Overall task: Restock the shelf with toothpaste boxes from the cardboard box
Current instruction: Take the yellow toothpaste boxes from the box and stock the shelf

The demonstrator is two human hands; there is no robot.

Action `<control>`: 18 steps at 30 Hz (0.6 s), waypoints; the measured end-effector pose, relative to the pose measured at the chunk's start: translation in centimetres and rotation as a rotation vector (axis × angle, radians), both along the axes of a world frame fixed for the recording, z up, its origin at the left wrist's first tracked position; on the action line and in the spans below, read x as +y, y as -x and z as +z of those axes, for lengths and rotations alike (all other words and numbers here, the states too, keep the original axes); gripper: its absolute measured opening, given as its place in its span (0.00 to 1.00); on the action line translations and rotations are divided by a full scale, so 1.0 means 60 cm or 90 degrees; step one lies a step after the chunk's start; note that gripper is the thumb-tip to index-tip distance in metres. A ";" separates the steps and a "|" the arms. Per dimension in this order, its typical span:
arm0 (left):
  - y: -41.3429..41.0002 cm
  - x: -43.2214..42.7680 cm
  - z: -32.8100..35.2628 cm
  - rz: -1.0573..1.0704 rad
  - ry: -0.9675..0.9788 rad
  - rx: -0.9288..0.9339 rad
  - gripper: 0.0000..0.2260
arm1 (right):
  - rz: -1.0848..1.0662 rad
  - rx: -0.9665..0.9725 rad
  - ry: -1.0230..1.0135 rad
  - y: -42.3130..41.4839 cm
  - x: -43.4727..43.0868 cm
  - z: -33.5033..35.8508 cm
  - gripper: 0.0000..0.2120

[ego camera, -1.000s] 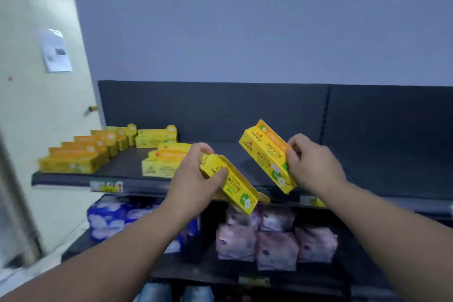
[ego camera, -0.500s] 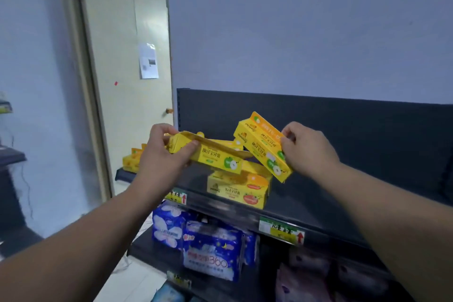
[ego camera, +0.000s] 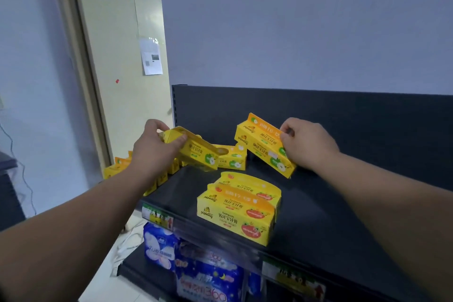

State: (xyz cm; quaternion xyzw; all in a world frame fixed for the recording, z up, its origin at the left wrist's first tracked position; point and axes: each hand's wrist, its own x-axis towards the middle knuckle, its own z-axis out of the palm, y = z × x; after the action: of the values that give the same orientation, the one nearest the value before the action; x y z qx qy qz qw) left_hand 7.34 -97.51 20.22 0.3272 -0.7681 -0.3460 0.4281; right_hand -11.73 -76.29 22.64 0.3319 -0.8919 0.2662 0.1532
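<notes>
Toothpaste boxes filled both my hands. My left hand [ego camera: 153, 148] pinched one box [ego camera: 196, 152] by its near end, thumb under and fingers over the top, so its long axis ran away from me and down to the right, the far end dipping toward the shelf [ego camera: 318, 223]. My right hand [ego camera: 307, 146] gripped a second box [ego camera: 263, 144] at its right end, fingers curled over the upper edge; that box sloped down to the right, and I could not tell whether its lower corner touched the shelf or hung just above it.

Between my hands, a little beyond them, a green-apple box [ego camera: 232, 160] lay flat against the back panel [ego camera: 343, 117]. Nearer to me than either hand, a stack of orange-printed boxes [ego camera: 239, 208] sat at the shelf's front edge. Past my left wrist a row of yellow boxes [ego camera: 117, 168] ran off to the left.

I judged the bare shelf under and right of my right hand to be the nearest free spot, so that hand was the better placed to set down first, once its box was levelled with its long side along the back panel. The left box looked bound for the gap beside the apple box. The cardboard box was out of view.
</notes>
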 end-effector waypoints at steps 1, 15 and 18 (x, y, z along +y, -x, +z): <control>0.012 -0.010 -0.002 0.000 -0.001 -0.015 0.15 | -0.006 -0.004 0.000 0.007 -0.004 -0.002 0.06; 0.164 -0.125 -0.003 -0.139 0.126 -0.357 0.12 | -0.061 -0.031 -0.008 0.024 -0.049 -0.001 0.05; 0.179 -0.150 0.005 -0.159 0.263 -0.447 0.07 | -0.052 -0.036 -0.007 0.016 -0.062 0.000 0.05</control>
State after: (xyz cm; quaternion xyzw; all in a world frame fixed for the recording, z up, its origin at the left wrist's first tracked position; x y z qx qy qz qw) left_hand -3.37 -106.53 20.52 0.2369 -0.9542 -0.1016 0.1519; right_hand -12.67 -80.03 22.66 0.2881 -0.9102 0.2641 0.1367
